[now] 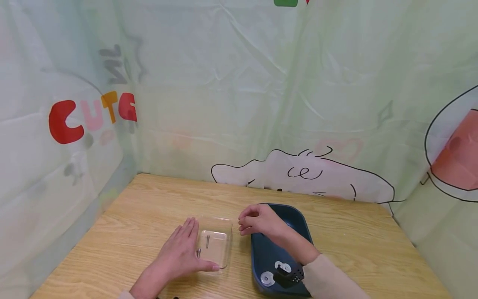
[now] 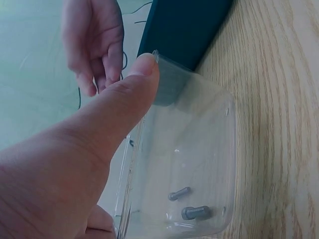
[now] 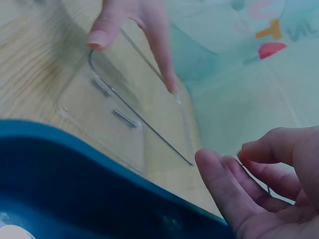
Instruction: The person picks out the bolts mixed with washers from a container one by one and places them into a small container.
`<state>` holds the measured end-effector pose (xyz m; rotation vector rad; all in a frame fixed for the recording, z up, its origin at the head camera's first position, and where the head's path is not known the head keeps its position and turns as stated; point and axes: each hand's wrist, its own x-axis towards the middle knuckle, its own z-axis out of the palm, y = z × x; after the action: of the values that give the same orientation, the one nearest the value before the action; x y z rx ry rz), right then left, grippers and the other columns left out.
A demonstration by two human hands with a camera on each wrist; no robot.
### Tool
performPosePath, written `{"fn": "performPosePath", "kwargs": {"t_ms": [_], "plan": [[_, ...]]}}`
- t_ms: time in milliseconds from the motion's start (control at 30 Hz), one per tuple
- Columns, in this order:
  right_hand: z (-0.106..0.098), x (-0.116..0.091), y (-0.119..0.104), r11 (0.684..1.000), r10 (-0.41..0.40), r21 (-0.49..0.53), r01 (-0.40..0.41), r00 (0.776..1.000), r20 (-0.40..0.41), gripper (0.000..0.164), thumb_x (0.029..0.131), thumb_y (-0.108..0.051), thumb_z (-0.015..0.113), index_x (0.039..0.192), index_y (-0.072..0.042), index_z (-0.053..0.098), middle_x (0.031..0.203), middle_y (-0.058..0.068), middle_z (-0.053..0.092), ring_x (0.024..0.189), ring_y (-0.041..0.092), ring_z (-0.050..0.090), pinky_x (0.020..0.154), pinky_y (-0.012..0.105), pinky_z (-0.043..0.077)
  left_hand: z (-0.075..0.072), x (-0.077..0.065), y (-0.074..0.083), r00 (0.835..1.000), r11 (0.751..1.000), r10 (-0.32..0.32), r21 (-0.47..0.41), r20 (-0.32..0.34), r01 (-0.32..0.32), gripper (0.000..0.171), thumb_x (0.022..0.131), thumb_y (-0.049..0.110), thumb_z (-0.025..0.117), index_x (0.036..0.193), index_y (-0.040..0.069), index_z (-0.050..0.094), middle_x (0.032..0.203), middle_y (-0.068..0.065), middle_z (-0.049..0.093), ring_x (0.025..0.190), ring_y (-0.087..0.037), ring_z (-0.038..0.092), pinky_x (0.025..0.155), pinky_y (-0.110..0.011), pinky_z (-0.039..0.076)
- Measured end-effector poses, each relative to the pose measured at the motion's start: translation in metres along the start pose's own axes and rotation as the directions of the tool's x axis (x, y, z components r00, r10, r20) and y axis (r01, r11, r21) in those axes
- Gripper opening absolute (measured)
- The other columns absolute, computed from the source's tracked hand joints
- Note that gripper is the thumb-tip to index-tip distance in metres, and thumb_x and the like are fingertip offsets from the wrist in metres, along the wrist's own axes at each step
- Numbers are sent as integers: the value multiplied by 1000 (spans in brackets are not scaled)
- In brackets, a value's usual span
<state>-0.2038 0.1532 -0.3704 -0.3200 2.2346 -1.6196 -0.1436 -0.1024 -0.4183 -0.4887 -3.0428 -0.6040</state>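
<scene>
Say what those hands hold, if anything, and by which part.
The left hand holds the box by its rim; I see nothing in the right hand.

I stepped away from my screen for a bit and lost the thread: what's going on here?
Someone is working with both hands at a wooden table. The left hand rests against a clear box, its fingers along one side and the thumb at the near rim. Two bolts lie inside that box. The right hand hovers at the box-side edge of a blue tray, with nothing visible in its fingers. A few white discs lie in the tray.
</scene>
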Motion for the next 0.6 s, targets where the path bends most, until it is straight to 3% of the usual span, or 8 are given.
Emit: {"fn": "performPosePath", "kwargs": {"t_ms": [200, 433, 600], "plan": [[-18, -7, 2, 1000, 26, -11, -27, 999, -45, 21, 96, -10, 61, 110, 5, 64, 103, 22, 69, 86, 22, 70, 85, 40, 61, 1, 0, -1, 1000, 1000, 12, 8, -14, -12, 134, 63, 85, 67, 150, -10, 31, 158, -28, 30, 150, -38, 27, 121, -54, 28], [-40, -18, 13, 999, 26, -23, -29, 995, -92, 23, 97, -7, 59, 112, 10, 61, 104, 23, 68, 87, 24, 71, 84, 41, 61, 0, -1, 0, 1000, 1000, 1, -3, -1, -1, 133, 63, 83, 68, 150, -10, 30, 158, -28, 28, 150, -38, 25, 121, -55, 26], [-49, -23, 25, 996, 78, -36, -84, 985, -152, 22, 97, -6, 57, 111, 11, 62, 105, 25, 67, 85, 23, 71, 83, 42, 62, 1, 0, 0, 1000, 1000, 3, 0, -2, -3, 132, 63, 82, 69, 150, -10, 31, 158, -28, 29, 150, -38, 26, 121, -54, 27]]}}
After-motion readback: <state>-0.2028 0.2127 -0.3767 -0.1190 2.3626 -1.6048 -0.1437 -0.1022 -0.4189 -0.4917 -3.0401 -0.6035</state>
